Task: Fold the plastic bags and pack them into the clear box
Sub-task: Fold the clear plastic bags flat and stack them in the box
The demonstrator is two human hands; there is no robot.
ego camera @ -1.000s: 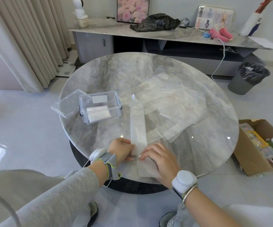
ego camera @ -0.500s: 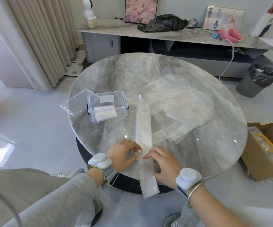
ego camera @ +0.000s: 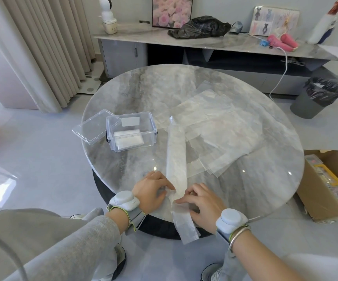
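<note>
My left hand (ego camera: 152, 191) and right hand (ego camera: 203, 203) grip the bag strip (ego camera: 176, 151) at its near end; it runs lengthwise away, right of the clear box (ego camera: 131, 130).

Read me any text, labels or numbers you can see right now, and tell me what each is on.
No text can be read in this view.
White label on the clear box: looks blank.
Bear picture board on the sideboard: any writing too small to read.
Packages in the cardboard box: print too blurred.
Folded bag strip: no print visible.
</note>
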